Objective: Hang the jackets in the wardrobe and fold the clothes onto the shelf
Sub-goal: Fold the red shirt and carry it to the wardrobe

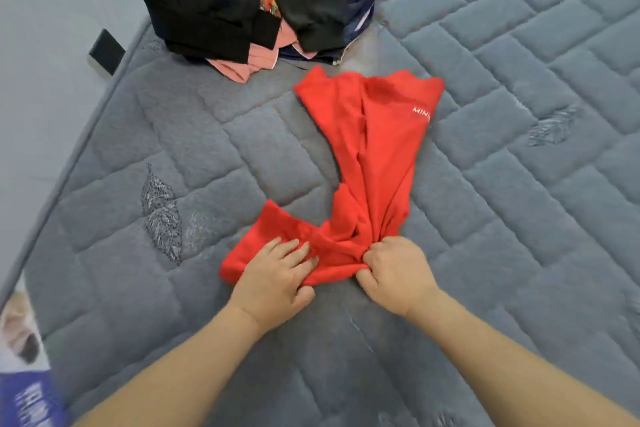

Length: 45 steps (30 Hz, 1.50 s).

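Observation:
A red shirt (374, 149) with small white lettering lies stretched out on the grey quilted mattress (519, 184), its near end bunched up. My right hand (394, 270) pinches that bunched end, fingers closed on the cloth. My left hand (277, 274) rests on the red part that spreads to the left, fingers on top and thumb under the edge. A heap of clothes (256, 0) sits at the far end: black garments on top, pink, orange-patterned and dark blue pieces beneath.
The mattress edge runs along the left, with a pale floor (41, 80) beyond it. A small black object (105, 50) sits at that edge. Blue and white printed items (24, 392) lie at the bottom left corner.

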Motion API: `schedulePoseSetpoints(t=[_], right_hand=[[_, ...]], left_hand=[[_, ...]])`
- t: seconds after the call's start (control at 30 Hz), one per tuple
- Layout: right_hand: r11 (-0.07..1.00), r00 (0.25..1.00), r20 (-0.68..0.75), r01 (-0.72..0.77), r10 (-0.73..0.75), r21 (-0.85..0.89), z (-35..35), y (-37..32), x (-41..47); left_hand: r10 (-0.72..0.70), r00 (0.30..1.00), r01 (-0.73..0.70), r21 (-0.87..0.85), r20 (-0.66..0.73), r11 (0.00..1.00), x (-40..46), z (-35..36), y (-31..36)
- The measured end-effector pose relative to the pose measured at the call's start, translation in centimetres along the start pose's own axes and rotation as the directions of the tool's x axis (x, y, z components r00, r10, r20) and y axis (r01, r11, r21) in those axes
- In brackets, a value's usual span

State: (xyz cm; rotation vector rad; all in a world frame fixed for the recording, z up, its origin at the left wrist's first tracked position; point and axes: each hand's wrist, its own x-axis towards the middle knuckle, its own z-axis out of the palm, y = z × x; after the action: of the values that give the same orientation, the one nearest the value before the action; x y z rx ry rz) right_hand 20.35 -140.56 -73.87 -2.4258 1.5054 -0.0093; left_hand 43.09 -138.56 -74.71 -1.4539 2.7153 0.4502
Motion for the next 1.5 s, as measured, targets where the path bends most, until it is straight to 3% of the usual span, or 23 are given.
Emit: schedulePoseSetpoints(t=[0.07,0.13,0.2,0.23,0.3,0.33,0.37,0.43,0.47,0.53,0.57,0.6,0.67,0.73,0.8,0.9,0.97,1.03,1.23,1.33,1.4,1.47,1.5], right_hand=[[1.0,0.928,0.373,-0.019,0.012,0.014,-0.1,-2.6,-4.0],[0.993,0.78,0.625,-0.048,-0.03,0.108,-0.2,-5.1,-7.6],[0.919,0.583,0.809,-0.278,-0.069,0.278,-1.3,-6.2,-9.1],[0.784,0.571,0.819,-0.484,-0.054,0.389,-1.7,-5.7,-9.3],[0.429,0.686,0.703,-0.701,0.187,0.569,-2.4,-3.3,-8.7],[0.378,0.719,0.564,-0.694,0.406,0.612,-2.7,-1.7,-8.0],[0.449,0.726,0.354,-0.659,0.59,0.603,-2.8,0.0,-7.1],[0.541,0.643,0.02,-0.66,0.766,0.521,-2.5,3.5,-5.7],[0.454,0.569,0.045,-0.7,0.821,0.551,-2.1,5.1,-5.0],[0.071,0.41,0.303,-0.685,0.86,0.726,-1.3,7.3,-3.7],[-0.056,0.392,0.378,-0.629,0.839,0.776,-1.0,7.9,-3.1],[-0.093,0.409,0.389,-0.581,0.825,0.808,-1.0,8.3,-2.6],[0.009,0.478,0.315,-0.561,0.82,0.827,-1.6,8.5,-1.8],[0.181,0.522,0.24,-0.632,0.818,0.754,-2.7,8.0,-1.0],[0.28,0.58,0.208,-0.638,0.788,0.718,-3.8,7.2,-0.2],[0.246,0.735,0.293,-0.529,0.612,0.812,-6.6,5.0,1.7],[0.189,0.791,0.343,-0.49,0.506,0.851,-9.3,4.5,2.9],[0.199,0.779,0.332,-0.496,0.531,0.845,-11.5,5.9,3.4],[0.089,0.644,0.446,-0.624,0.622,0.776,-15.8,13.3,-3.1],[0.069,0.592,0.504,-0.688,0.629,0.722,-16.3,16.9,-9.5],[0.049,0.55,0.523,-0.719,0.651,0.694,-16.3,19.1,-13.6],[0.031,0.499,0.52,-0.742,0.693,0.67,-16.0,21.1,-17.3],[0.021,0.47,0.518,-0.755,0.715,0.655,-15.6,21.9,-19.0]], left_hand=[[0.104,0.979,-0.106,0.004,0.177,0.994,-4.3,-0.7,1.6],[0.143,0.876,-0.157,-0.008,0.46,0.988,-7.3,-1.6,2.9],[0.067,0.793,-0.064,-0.027,0.606,0.998,-8.1,-2.4,3.4],[-0.019,0.8,0.053,-0.039,0.599,0.998,-7.6,-2.8,3.3],[-0.23,0.855,0.341,-0.17,0.466,0.925,-5.1,-3.3,3.1],[-0.333,0.861,0.46,-0.312,0.384,0.831,-3.1,-3.4,2.9],[-0.429,0.834,0.551,-0.484,0.346,0.68,-0.9,-3.5,2.6],[-0.554,0.708,0.625,-0.753,0.438,0.203,3.4,-3.3,2.8],[-0.559,0.662,0.605,-0.796,0.5,0.005,5.3,-2.9,3.2],[-0.562,0.643,0.514,-0.837,0.52,-0.187,7.9,-2.0,4.3],[-0.572,0.637,0.463,-0.849,0.518,-0.254,8.7,-1.6,4.9],[-0.576,0.629,0.421,-0.852,0.522,-0.311,9.1,-1.2,5.4],[-0.578,0.614,0.391,-0.844,0.536,-0.368,9.0,-1.0,6.2],[-0.645,0.56,0.351,-0.854,0.52,-0.384,7.7,-1.2,5.8],[-0.765,0.44,0.261,-0.882,0.471,-0.393,5.6,-2.3,3.9],[-0.926,0.267,0.24,-0.949,0.267,-0.204,2.8,-5.3,0.3],[-0.942,0.311,0.301,-0.953,0.126,-0.028,2.2,-7.3,-0.5],[-0.921,0.388,0.327,-0.94,0.037,0.1,2.6,-8.4,0.6],[-0.828,0.561,0.304,-0.922,-0.03,0.239,6.9,-6.8,15.9],[-0.625,0.743,0.492,-0.829,0.242,0.265,8.0,-4.2,29.3],[-0.213,0.826,0.563,-0.769,0.521,0.303,7.4,-2.6,37.7],[0.201,0.749,0.495,-0.735,0.632,0.463,6.3,-1.9,42.8],[0.265,0.73,0.419,-0.719,0.63,0.555,6.1,-1.8,43.6]])
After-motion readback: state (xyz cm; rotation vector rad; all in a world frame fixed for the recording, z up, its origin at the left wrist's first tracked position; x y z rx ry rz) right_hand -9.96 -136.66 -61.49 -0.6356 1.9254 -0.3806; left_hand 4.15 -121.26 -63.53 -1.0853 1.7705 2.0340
